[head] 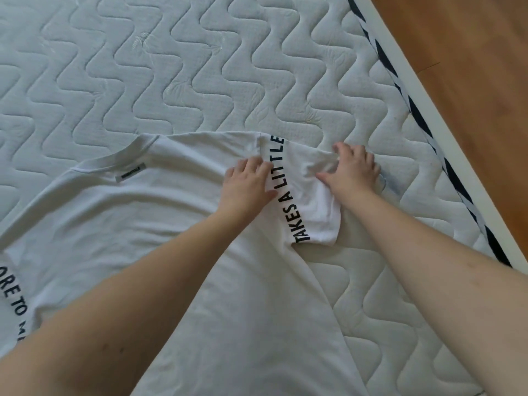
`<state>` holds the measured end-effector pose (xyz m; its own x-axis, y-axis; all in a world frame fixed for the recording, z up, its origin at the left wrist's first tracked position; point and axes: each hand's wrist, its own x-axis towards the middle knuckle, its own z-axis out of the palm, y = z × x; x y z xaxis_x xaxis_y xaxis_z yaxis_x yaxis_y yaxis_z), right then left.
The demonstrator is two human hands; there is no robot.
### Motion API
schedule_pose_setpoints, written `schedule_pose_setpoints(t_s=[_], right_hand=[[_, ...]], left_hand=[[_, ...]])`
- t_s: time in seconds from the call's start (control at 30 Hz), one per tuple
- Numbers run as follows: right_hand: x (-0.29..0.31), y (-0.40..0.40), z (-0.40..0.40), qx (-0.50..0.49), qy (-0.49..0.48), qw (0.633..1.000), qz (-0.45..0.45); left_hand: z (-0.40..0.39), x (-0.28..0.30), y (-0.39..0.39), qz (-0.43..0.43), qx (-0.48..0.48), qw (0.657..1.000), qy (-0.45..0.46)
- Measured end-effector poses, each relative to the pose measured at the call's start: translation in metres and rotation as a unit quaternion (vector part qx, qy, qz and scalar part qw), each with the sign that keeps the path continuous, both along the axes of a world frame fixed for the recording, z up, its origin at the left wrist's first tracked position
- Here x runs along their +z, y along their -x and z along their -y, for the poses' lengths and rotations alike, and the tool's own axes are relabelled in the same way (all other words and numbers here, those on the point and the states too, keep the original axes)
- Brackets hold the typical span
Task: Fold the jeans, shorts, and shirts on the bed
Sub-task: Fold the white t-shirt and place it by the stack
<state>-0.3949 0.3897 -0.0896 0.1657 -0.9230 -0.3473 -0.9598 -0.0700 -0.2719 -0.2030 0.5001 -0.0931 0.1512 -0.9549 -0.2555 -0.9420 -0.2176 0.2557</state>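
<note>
A white T-shirt (160, 224) lies spread on the quilted mattress (200, 67), neck band and small label toward the far left. Black lettering runs along each sleeve seam. My left hand (247, 184) rests flat on the shirt's shoulder, beside the words on the right sleeve (308, 195). My right hand (351, 172) presses on the outer end of that sleeve, fingers spread, where the fabric is bunched. The shirt's lower part runs out of view at the bottom. No jeans or shorts are in view.
The mattress edge with a dark and white striped border (428, 130) runs diagonally on the right, along a white bed frame (445, 115). Beyond it lies wooden floor (471, 52). Bare mattress stretches beyond the shirt and to its right.
</note>
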Motion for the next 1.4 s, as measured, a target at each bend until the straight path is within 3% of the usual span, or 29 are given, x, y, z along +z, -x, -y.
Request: schedule_pose_setpoints(t_s=[0.1,0.2,0.3,0.4,0.5,0.53,0.63,0.73,0.83,1.0,1.17,1.33,1.4], right_hand=[[0.001,-0.001,0.007,-0.005,-0.018,1.000,-0.008],[0.000,-0.001,0.003,-0.021,-0.014,0.994,0.103],[0.005,0.003,-0.010,-0.073,-0.029,0.974,0.211],[0.005,0.010,-0.023,-0.062,-0.110,0.975,0.183],[0.006,0.014,-0.032,-0.074,-0.107,0.976,0.174],[0.008,0.013,-0.034,-0.094,-0.094,0.972,0.194],[0.016,0.006,-0.041,-0.142,-0.060,0.952,0.263],[0.024,0.001,-0.045,-0.127,-0.047,0.943,0.305],[0.025,-0.002,-0.050,-0.094,-0.059,0.949,0.294],[0.016,0.003,-0.050,-0.112,-0.061,0.956,0.266],[0.007,0.015,-0.037,-0.172,-0.099,0.944,0.265],[0.003,0.016,-0.031,-0.155,-0.087,0.943,0.280],[0.004,0.014,-0.029,-0.145,-0.079,0.943,0.288]], left_hand=[[-0.002,-0.013,-0.015,0.029,-0.024,0.997,-0.066],[0.000,-0.021,-0.020,0.028,-0.033,0.998,-0.051],[0.012,-0.019,-0.026,-0.009,0.017,1.000,-0.005],[0.024,-0.012,-0.033,-0.048,0.037,0.998,-0.005],[0.033,0.002,-0.033,-0.126,0.085,0.988,0.031],[0.033,0.006,-0.034,-0.125,0.107,0.985,0.058],[0.020,0.009,-0.046,-0.007,0.166,0.980,0.107],[-0.002,-0.001,-0.062,0.074,0.208,0.975,0.027],[-0.008,-0.011,-0.073,0.074,0.177,0.979,-0.064],[0.010,0.003,-0.123,0.046,0.200,0.977,0.060],[0.032,0.017,-0.194,0.102,0.291,0.948,-0.073],[0.026,0.030,-0.234,-0.055,0.216,0.963,-0.151],[0.023,0.038,-0.243,-0.070,0.176,0.968,-0.165]])
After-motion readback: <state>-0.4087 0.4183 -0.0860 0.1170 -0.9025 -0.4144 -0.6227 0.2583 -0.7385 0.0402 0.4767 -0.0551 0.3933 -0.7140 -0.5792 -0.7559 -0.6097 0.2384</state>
